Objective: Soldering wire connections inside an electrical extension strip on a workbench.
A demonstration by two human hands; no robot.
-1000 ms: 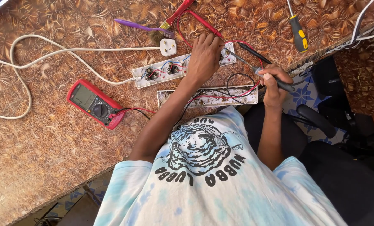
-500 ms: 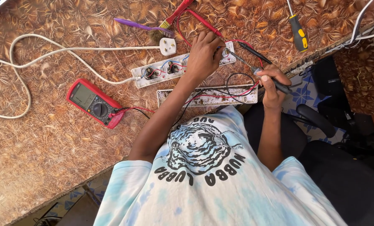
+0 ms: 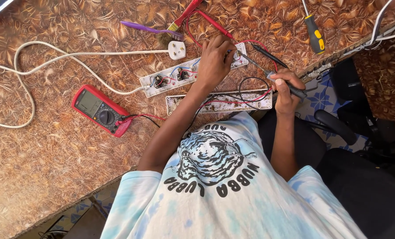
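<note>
One opened white power strip (image 3: 180,76) lay on the brown patterned surface (image 3: 51,168), its long axis running left to right and rising a little toward the far right, its wiring exposed. Just near of it lay one long white cover plate (image 3: 219,102), parallel to it.

The left hand (image 3: 215,62) rested on the right part of the strip, fingers curled down onto it; whether they pinched anything could not be told. The right hand (image 3: 287,88) was clenched around one dark soldering iron (image 3: 268,75), whose tip pointed far-left at the strip's right end.

One red multimeter (image 3: 101,110) sat to the left, angled, with its red and black leads trailing right. One white plug (image 3: 177,49) lay beyond the strip on its white cable (image 3: 38,59). Farther off were one yellow-and-black screwdriver (image 3: 314,33), one red-handled brush (image 3: 184,17) and one purple tool (image 3: 144,29).
</note>
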